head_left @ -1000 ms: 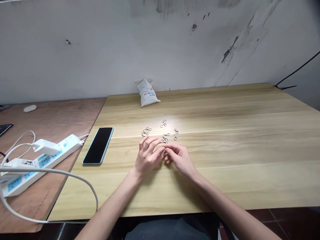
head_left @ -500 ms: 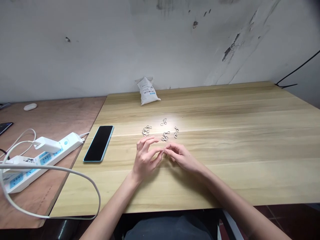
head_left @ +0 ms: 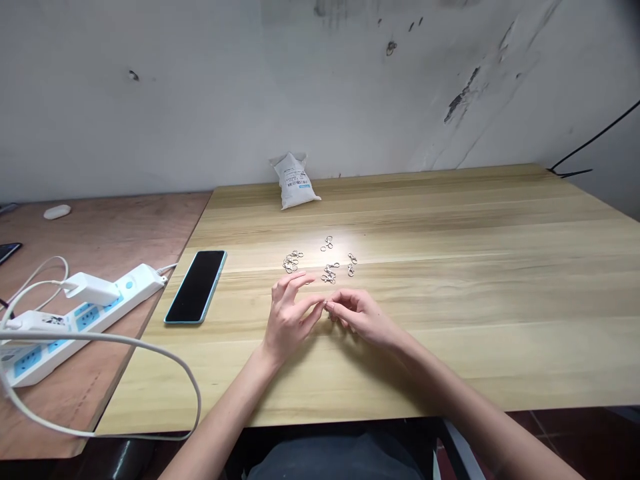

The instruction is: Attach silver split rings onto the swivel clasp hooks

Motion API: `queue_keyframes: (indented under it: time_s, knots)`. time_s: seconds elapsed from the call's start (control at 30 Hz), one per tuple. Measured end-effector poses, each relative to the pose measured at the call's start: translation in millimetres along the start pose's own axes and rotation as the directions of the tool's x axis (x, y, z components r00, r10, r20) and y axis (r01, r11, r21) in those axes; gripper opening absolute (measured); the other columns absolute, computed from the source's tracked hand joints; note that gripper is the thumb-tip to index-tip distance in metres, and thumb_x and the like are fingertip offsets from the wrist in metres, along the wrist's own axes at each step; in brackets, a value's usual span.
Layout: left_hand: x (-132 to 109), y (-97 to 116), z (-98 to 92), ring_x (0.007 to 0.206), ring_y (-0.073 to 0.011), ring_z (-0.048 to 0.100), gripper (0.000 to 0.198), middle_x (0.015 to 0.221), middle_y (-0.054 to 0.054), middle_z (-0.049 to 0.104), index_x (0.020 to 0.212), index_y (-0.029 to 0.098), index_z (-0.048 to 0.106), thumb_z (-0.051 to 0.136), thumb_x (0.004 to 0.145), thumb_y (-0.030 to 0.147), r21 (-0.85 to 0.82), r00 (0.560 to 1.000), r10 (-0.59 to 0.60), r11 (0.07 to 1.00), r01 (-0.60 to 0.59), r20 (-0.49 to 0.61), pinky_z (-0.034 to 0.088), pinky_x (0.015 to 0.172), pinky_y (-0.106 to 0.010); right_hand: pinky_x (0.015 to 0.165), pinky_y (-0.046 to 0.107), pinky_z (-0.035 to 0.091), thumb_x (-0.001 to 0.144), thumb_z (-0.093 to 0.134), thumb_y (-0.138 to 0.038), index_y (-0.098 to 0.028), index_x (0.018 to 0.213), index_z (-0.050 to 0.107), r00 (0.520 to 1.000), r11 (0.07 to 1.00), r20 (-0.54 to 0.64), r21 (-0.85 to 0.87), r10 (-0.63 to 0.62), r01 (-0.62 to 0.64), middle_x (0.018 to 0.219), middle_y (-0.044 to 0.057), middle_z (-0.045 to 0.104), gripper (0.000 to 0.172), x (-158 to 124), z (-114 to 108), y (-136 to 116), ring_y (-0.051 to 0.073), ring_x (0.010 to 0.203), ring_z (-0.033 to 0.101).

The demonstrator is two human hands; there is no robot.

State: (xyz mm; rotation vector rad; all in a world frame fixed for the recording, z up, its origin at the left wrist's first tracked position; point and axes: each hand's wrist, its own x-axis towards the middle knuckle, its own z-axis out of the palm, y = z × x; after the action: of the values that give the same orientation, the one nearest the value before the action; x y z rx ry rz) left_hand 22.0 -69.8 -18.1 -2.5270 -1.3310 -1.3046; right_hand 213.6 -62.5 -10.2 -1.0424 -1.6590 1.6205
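Note:
Thumb and forefinger of my left hand (head_left: 293, 317) are pinched, with the other fingers raised. My right hand (head_left: 363, 313) pinches at the same spot, its fingertips touching the left ones. Between them is a small silvery metal piece (head_left: 326, 304), mostly covered, so its exact kind does not show. Just beyond the fingers lies a small pile of lobster clasps with rings (head_left: 329, 273). Another cluster of metal rings and clasps (head_left: 291, 262) lies past my left hand. Two clasps (head_left: 351, 265) rest to the right, and a few more pieces (head_left: 327, 243) are farther back.
A phone (head_left: 196, 287) lies left of my hands. A white plastic packet (head_left: 295, 183) stands near the wall. On the adjoining brown table (head_left: 150, 227) are a power strip (head_left: 143, 283) with chargers and a white oval case (head_left: 57, 212). A white cable (head_left: 165, 353) loops over the front left.
My hands stay pinched together at nearly the same place. The right fingers have shifted slightly, and a bit of dark metal shows beneath them. The view has moved a little.

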Motion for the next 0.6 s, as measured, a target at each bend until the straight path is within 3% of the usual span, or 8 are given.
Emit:
queue_keyframes:
  time_s: [0.17, 0.33, 0.6]
  knots:
    - [-1, -1, -1.8, 0.124, -0.0257, 0.046, 0.011, 0.120, -0.006, 0.060, 0.092, 0.022, 0.069, 0.063, 0.087, 0.015, -0.093, 0.994, -0.055, 0.994, 0.065, 0.098, 0.042, 0.103, -0.047, 0.054, 0.024, 0.038, 0.095, 0.049, -0.032, -0.017, 0.084, 0.061, 0.963, 0.929, -0.162, -0.336, -0.217, 0.153, 0.067, -0.001, 0.055, 0.023, 2, 5, 7, 0.010, 0.056, 0.047]
    - [-3, 0, -2.5, 0.128, -0.0261, 0.043, 0.013, 0.122, -0.007, 0.058, 0.093, 0.022, 0.067, 0.058, 0.088, 0.013, -0.152, 0.983, -0.092, 0.982, 0.116, 0.159, 0.042, 0.105, -0.049, 0.058, 0.025, 0.036, 0.094, 0.048, -0.024, -0.017, 0.087, 0.060, 0.937, 0.855, -0.169, -0.482, -0.306, 0.192, 0.073, 0.000, 0.056, 0.015, 1, 7, 13, 0.011, 0.059, 0.047]
    - [-3, -1, -2.0, 0.130, -0.0278, 0.041, 0.011, 0.124, -0.007, 0.058, 0.090, 0.021, 0.066, 0.060, 0.086, 0.013, -0.158, 0.977, -0.089, 0.980, 0.121, 0.193, 0.040, 0.107, -0.052, 0.057, 0.025, 0.033, 0.096, 0.045, -0.026, -0.018, 0.089, 0.059, 0.921, 0.766, -0.156, -0.614, -0.357, 0.193, 0.075, 0.003, 0.062, 0.018, -3, 10, 17, 0.012, 0.057, 0.048]
